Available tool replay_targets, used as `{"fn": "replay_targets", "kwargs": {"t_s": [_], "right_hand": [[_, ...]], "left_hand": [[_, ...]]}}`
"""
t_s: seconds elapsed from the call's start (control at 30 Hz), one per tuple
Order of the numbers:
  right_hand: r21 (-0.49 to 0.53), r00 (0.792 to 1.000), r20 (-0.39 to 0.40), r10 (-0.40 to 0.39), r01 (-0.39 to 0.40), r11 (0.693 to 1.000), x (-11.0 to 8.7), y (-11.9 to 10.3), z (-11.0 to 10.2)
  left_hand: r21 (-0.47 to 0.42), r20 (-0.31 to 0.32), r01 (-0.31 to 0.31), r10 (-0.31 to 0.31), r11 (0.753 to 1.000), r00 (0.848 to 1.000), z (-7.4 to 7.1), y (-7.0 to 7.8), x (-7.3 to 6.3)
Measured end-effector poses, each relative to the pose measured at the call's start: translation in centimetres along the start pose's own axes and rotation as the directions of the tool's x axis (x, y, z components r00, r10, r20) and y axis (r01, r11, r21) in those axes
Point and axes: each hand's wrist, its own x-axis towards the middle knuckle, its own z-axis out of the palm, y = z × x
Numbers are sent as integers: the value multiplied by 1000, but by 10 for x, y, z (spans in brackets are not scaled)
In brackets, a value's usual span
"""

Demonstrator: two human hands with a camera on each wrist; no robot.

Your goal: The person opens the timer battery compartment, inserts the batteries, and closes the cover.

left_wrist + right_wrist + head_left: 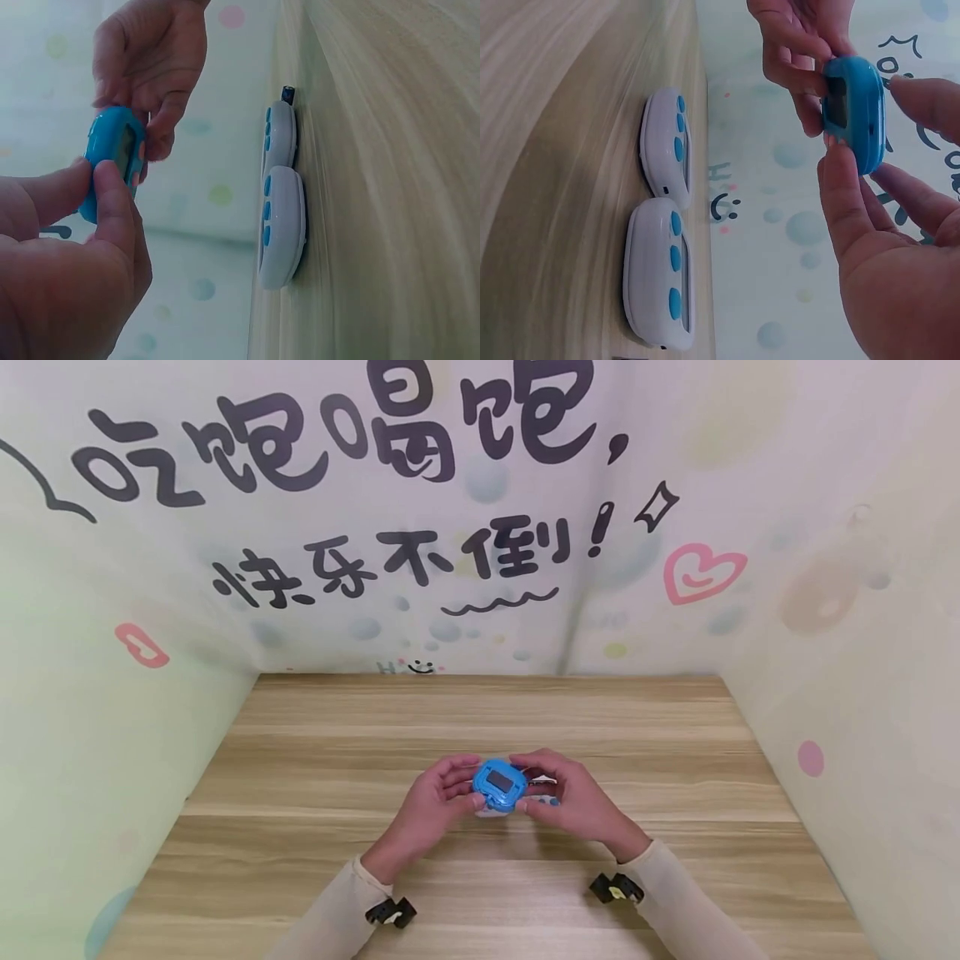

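Observation:
Above the table, both hands hold a blue digital timer (pixel 513 793) between them. My left hand (pixel 429 806) pinches its left side with thumb and fingertips. At the opposite edge, the thumb and fingers of my right hand (pixel 573 802) grip it. A dark rectangle on its back faces up in the head view; its grey display (pixel 126 150) faces the table. Two white timers with blue buttons lie below, a nearer one (pixel 283 225) and another one (pixel 282 135) in the left wrist view. From the head, hands and blue timer mostly cover them.
The wood-grain table (pixel 315 752) is enclosed by a printed back wall (pixel 480 635) and side walls. A small dark object (pixel 288 94) lies beyond the white timers in the left wrist view. Black straps with mounts (pixel 390 912) sit at the sleeve cuffs.

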Motion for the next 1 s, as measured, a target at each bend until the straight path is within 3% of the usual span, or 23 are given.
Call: {"fn": "replay_targets", "kwargs": {"t_s": [0.23, 0.53, 0.77, 1.0], "right_hand": [[-19, 1000, -2, 8, -8, 1000, 0, -1, 4], [-20, 993, 51, 106, -105, 994, 0, -3, 12], [-20, 989, 60, 136, -135, 991, 0, -1, 12], [36, 962, 135, 239, -246, 969, 1, 5, 14]], "left_hand": [[-179, 61, 31, -20, 983, 998, 0, 0, -1], [-161, 149, 71, -47, 984, 988, 4, -4, -2], [-166, 173, 73, -44, 983, 984, 5, -4, -3], [-107, 187, 53, -32, 993, 982, 6, -1, -5]]}}
